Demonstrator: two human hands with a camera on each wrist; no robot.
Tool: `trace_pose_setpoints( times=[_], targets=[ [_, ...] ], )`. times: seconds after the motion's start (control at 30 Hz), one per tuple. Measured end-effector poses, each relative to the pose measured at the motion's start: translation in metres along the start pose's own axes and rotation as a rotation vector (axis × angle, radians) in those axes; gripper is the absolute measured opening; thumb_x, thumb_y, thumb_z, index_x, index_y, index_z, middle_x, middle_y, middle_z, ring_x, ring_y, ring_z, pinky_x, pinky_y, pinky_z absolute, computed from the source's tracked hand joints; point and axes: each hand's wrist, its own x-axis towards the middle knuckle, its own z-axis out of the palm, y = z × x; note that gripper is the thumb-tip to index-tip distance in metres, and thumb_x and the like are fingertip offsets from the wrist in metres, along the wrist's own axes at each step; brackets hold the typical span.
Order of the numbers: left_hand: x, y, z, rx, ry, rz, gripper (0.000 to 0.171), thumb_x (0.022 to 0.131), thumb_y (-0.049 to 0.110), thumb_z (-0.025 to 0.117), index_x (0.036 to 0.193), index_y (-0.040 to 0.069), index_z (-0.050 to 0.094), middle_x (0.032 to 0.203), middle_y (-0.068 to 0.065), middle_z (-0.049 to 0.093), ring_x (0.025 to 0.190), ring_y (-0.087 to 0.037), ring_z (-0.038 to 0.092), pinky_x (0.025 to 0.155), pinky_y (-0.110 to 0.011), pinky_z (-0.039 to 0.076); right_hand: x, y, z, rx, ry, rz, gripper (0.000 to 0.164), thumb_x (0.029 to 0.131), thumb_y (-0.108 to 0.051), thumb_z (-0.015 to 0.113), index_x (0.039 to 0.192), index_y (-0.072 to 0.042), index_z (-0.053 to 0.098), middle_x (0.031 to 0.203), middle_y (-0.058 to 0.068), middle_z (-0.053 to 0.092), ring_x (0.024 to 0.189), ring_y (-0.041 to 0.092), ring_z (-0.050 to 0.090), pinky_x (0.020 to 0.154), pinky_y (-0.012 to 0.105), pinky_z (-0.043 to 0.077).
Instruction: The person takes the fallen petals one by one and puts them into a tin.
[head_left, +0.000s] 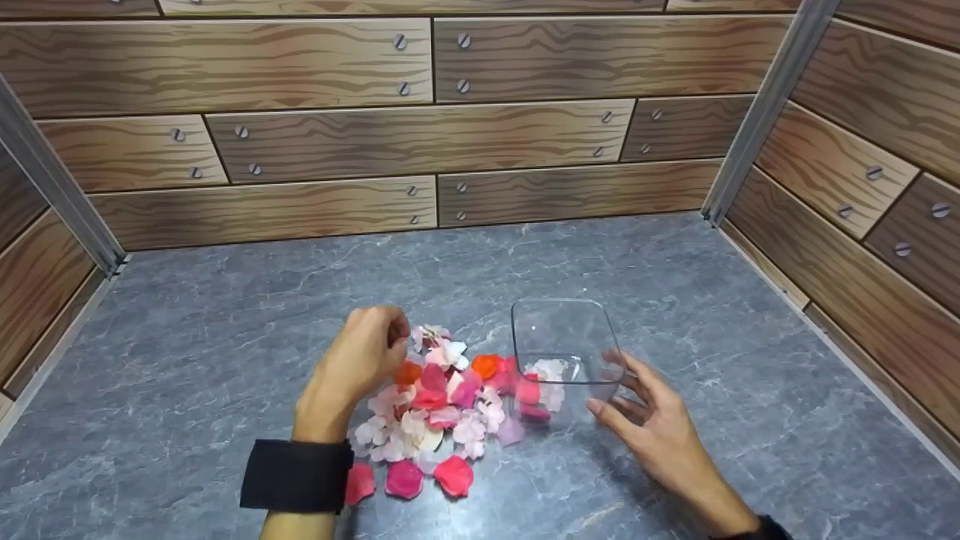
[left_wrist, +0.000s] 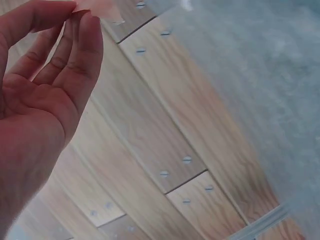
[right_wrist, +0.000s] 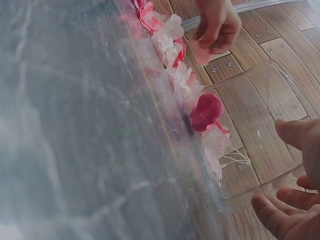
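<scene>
My left hand (head_left: 364, 352) is raised over the far left of a loose heap of artificial petals and blossoms (head_left: 431, 397). Its thumb and fingertips pinch a pale pink petal (right_wrist: 201, 53), also visible at the top of the left wrist view. A clear square container (head_left: 566, 341) stands upright at the heap's right side. Around its near right corner, my right hand (head_left: 656, 427) holds the wall with spread thumb and fingers. Through the container show a dark pink petal (right_wrist: 206, 111) and a pale blossom (right_wrist: 216, 145); whether they lie inside or behind is unclear.
A grey marbled tabletop (head_left: 247, 315) lies under everything. Wood-patterned panels (head_left: 322, 142) rise at the back and both sides, with metal corner strips (head_left: 772, 105) between them. Several single petals (head_left: 403, 480) lie at the heap's near edge.
</scene>
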Motion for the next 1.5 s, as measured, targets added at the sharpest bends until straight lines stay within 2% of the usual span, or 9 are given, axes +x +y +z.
trace_pose_setpoints(
  times=[0.13,0.3,0.43,0.53,0.73,1.0,1.2,1.37,1.5],
  targets=[
    [0.0,0.023,-0.001,-0.045,0.026,0.058,0.017,0.082,-0.012,0.061,0.087,0.0,0.071,0.08,-0.011,0.07,0.069,-0.017,0.062,0.066,-0.03,0.058,0.001,0.0,0.0,0.001,0.001,0.005,0.074,0.087,-0.018,0.083,0.151,-0.011,0.048,0.152,0.008,0.055,0.13,0.013,0.061,0.1,0.018,0.054],
    [-0.004,0.057,0.01,-0.093,0.041,0.221,0.016,0.085,-0.011,0.065,0.095,-0.001,0.073,0.093,-0.013,0.072,0.083,-0.022,0.07,0.074,-0.025,0.062,0.001,-0.001,0.0,-0.002,0.0,0.002,0.074,0.087,-0.018,0.083,0.151,-0.011,0.048,0.152,0.01,0.055,0.129,0.013,0.062,0.103,0.027,0.055],
    [-0.008,0.081,0.031,-0.113,0.033,0.321,0.017,0.088,-0.008,0.069,0.102,0.0,0.073,0.1,-0.011,0.071,0.09,-0.021,0.072,0.078,-0.016,0.059,0.001,0.0,0.001,0.003,0.001,-0.007,0.074,0.087,-0.016,0.083,0.151,-0.01,0.048,0.152,0.011,0.055,0.128,0.014,0.063,0.104,0.032,0.055],
    [-0.01,0.093,0.051,-0.095,0.041,0.409,0.017,0.088,-0.007,0.069,0.103,0.001,0.074,0.101,-0.009,0.071,0.092,-0.018,0.072,0.08,-0.01,0.056,0.001,0.001,0.001,0.006,0.005,-0.006,0.074,0.086,-0.014,0.083,0.151,-0.009,0.048,0.151,0.012,0.055,0.127,0.012,0.063,0.103,0.028,0.056],
    [-0.01,0.099,0.08,0.045,0.144,0.552,0.015,0.088,-0.007,0.069,0.098,0.002,0.077,0.094,-0.005,0.069,0.086,-0.014,0.071,0.078,-0.008,0.055,0.0,0.002,0.001,0.018,0.008,-0.012,0.074,0.087,-0.011,0.083,0.151,-0.008,0.048,0.151,0.013,0.055,0.128,0.011,0.063,0.101,0.025,0.057],
    [-0.011,0.098,0.087,0.115,0.137,0.567,0.014,0.089,-0.002,0.069,0.097,0.006,0.077,0.093,-0.001,0.068,0.084,-0.011,0.068,0.076,-0.014,0.058,0.001,0.001,0.001,0.011,-0.006,0.0,0.074,0.088,-0.014,0.082,0.152,-0.008,0.047,0.152,0.012,0.054,0.128,0.01,0.062,0.102,0.024,0.056],
    [-0.011,0.097,0.087,0.028,0.083,0.568,0.012,0.09,0.0,0.069,0.098,0.006,0.077,0.095,-0.002,0.067,0.086,-0.011,0.067,0.077,-0.01,0.055,-0.002,0.003,0.0,0.025,0.0,-0.003,0.072,0.087,-0.012,0.082,0.151,-0.009,0.048,0.15,0.01,0.055,0.128,0.012,0.063,0.102,0.026,0.056],
    [-0.006,0.086,0.068,-0.118,0.013,0.494,0.014,0.091,0.0,0.069,0.103,0.003,0.075,0.106,-0.007,0.07,0.099,-0.017,0.07,0.088,-0.017,0.058,-0.001,0.003,0.001,0.037,0.001,-0.011,0.073,0.086,-0.009,0.082,0.15,-0.007,0.048,0.149,0.011,0.055,0.126,0.013,0.065,0.101,0.026,0.057],
    [0.0,0.065,0.044,-0.183,0.084,0.381,0.013,0.092,0.0,0.068,0.103,0.003,0.074,0.106,-0.008,0.071,0.099,-0.02,0.07,0.089,-0.026,0.061,0.001,0.002,0.001,0.022,-0.011,-0.005,0.075,0.086,-0.011,0.083,0.152,-0.006,0.046,0.152,0.014,0.054,0.127,0.012,0.064,0.101,0.022,0.055]
  ],
)
